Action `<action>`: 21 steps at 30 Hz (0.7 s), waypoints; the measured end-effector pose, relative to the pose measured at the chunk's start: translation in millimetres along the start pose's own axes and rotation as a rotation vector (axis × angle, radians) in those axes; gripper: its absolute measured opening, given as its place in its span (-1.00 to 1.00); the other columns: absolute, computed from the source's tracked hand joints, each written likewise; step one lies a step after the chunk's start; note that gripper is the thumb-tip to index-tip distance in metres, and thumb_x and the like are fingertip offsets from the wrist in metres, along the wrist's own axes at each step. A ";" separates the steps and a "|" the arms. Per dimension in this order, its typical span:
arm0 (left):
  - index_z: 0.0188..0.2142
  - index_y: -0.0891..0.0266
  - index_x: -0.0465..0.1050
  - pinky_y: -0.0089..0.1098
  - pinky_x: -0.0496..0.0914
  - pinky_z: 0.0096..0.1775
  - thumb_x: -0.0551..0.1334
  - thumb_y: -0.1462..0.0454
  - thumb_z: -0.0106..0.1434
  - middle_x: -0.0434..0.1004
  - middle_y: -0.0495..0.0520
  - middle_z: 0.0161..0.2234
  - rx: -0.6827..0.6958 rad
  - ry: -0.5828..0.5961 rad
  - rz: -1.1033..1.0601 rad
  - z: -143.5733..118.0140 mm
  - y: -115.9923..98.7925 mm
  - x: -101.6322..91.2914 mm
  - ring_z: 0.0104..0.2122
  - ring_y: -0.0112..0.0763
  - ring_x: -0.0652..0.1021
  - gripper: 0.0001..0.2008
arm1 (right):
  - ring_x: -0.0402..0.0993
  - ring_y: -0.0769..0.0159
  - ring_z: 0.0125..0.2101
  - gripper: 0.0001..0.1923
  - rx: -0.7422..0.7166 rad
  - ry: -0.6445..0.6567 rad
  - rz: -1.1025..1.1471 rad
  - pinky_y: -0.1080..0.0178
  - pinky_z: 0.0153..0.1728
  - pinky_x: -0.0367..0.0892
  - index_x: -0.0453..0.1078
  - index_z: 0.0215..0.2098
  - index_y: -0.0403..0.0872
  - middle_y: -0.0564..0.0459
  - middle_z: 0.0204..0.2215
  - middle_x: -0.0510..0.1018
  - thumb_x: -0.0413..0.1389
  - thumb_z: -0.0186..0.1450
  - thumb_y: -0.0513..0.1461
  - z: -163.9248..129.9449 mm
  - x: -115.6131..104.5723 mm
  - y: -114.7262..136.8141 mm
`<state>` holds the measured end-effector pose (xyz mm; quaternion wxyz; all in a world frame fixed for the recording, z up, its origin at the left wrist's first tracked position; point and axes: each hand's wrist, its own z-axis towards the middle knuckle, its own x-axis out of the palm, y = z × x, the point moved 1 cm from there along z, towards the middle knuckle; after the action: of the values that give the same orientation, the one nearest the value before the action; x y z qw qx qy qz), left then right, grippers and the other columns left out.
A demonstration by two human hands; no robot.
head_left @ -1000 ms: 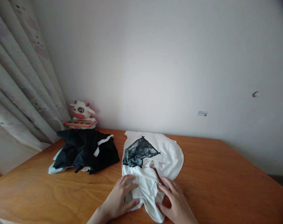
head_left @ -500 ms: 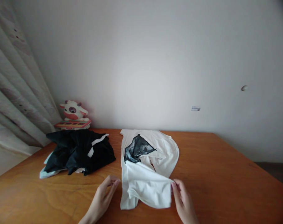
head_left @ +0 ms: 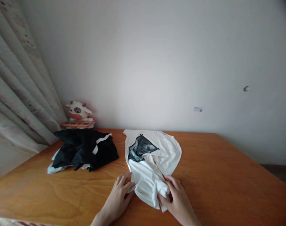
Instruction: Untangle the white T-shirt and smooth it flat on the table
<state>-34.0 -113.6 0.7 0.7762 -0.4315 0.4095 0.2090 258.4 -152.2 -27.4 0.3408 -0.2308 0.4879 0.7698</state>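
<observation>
A white T-shirt [head_left: 167, 142] with a dark triangular print lies partly folded on the wooden table. Its near end is bunched up between my two hands. On the left edge of the bunch, my left hand [head_left: 120, 193] pinches the fabric between thumb and fingers. My right hand [head_left: 174, 196] grips the crumpled right side, thumb below and fingers above. Both palms face inward, and some of the cloth is hidden under the fingers.
To the left, a pile of black clothing [head_left: 79, 150] with a white stripe lies over pale cloth. A cow-shaped toy keyboard [head_left: 78, 117] stands behind it by the curtain [head_left: 22, 78]. The wall [head_left: 147, 62] borders the table's [head_left: 216, 175] far edge.
My left hand has moved right and taken hold of the shirt's left edge. My right hand has moved left, and the spread flap of fabric is now gathered into a bunch.
</observation>
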 end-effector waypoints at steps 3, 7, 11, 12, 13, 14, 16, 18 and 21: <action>-0.09 0.07 0.58 0.01 0.37 0.25 0.13 0.10 0.46 0.45 0.17 0.24 -0.033 0.001 -0.157 -4.0 0.6 -5.5 0.25 -0.03 0.43 -0.74 | 0.55 -0.02 0.06 -0.70 0.014 0.042 0.028 0.02 0.10 0.43 0.54 -0.05 0.02 -0.11 0.03 0.63 0.22 0.26 -0.12 -1.5 -1.3 -0.5; -0.21 0.16 0.47 -0.25 0.52 -0.09 0.00 -0.12 0.47 0.59 0.09 -0.27 -0.230 -0.094 -0.400 -8.1 8.8 -7.7 -0.22 -0.20 0.59 -0.53 | 0.58 0.14 -0.35 -0.78 0.078 0.019 0.184 0.17 -0.27 0.48 0.43 -0.33 0.02 0.00 -0.38 0.62 0.15 0.31 -0.02 -3.6 -5.6 -1.5; -0.39 0.17 0.32 -0.39 0.41 -0.36 0.04 -0.30 0.33 0.36 -0.05 -0.47 -0.341 -0.250 -0.542 -5.9 9.7 -4.6 -0.44 -0.34 0.43 -0.40 | 0.46 0.23 -0.48 -0.64 0.160 0.011 0.423 0.25 -0.43 0.42 0.34 -0.33 0.02 0.11 -0.52 0.48 0.12 0.32 0.12 -5.4 -9.9 0.6; -0.39 0.17 0.32 -0.40 0.39 -0.38 0.07 -0.32 0.31 0.34 -0.06 -0.48 -0.349 -0.250 -0.558 -5.7 7.6 -4.3 -0.45 -0.36 0.42 -0.40 | 0.47 0.23 -0.46 -0.62 0.175 0.022 0.476 0.25 -0.41 0.43 0.36 -0.30 0.01 0.11 -0.50 0.49 0.13 0.31 0.13 -7.0 -10.3 0.8; -0.40 0.17 0.32 -0.41 0.37 -0.39 0.08 -0.33 0.28 0.33 -0.07 -0.48 -0.355 -0.249 -0.565 -6.1 5.1 -4.7 -0.45 -0.37 0.41 -0.39 | 0.49 0.22 -0.43 -0.60 0.188 0.032 0.525 0.24 -0.37 0.45 0.38 -0.27 0.00 0.09 -0.46 0.52 0.14 0.30 0.15 -9.5 -10.6 0.4; -0.41 0.17 0.32 -0.41 0.37 -0.38 0.10 -0.34 0.26 0.33 -0.07 -0.48 -0.359 -0.250 -0.569 -7.4 2.2 -5.9 -0.45 -0.37 0.40 -0.38 | 0.50 0.20 -0.39 -0.57 0.201 0.036 0.571 0.22 -0.33 0.47 0.41 -0.24 -0.02 0.05 -0.42 0.55 0.15 0.28 0.16 -13.0 -11.2 -0.9; -0.39 0.18 0.37 -0.41 0.39 -0.34 0.13 -0.36 0.22 0.37 -0.05 -0.46 -0.369 -0.218 -0.598 -12.2 -3.8 -11.2 -0.42 -0.36 0.42 -0.36 | 0.54 0.16 -0.31 -0.51 0.233 0.091 0.656 0.18 -0.25 0.49 0.46 -0.19 -0.05 -0.02 -0.33 0.60 0.18 0.24 0.18 -22.6 -14.5 -5.4; -0.33 0.21 0.44 -0.41 0.39 -0.34 0.16 -0.35 0.21 0.42 -0.02 -0.43 -0.399 -0.093 -0.678 -17.9 -9.7 -20.6 -0.40 -0.36 0.44 -0.35 | 0.56 0.12 -0.27 -0.46 0.287 0.216 0.731 0.15 -0.21 0.50 0.51 -0.15 -0.07 -0.05 -0.28 0.64 0.22 0.19 0.19 -32.5 -22.9 -10.1; -0.29 0.22 0.51 -0.43 0.36 -0.42 0.24 -0.32 0.18 0.48 -0.01 -0.43 -0.431 0.133 -0.815 -15.6 -18.4 -44.5 -0.45 -0.38 0.46 -0.37 | 0.58 0.10 -0.25 -0.42 0.376 0.431 0.808 0.13 -0.19 0.50 0.55 -0.12 -0.06 -0.03 -0.26 0.67 0.31 0.09 0.16 -33.9 -46.2 -8.8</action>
<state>-54.3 -135.3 41.6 0.6599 -0.7210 0.2026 -0.0609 296.3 -194.2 -15.0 -0.0578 -0.1119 0.7283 0.6736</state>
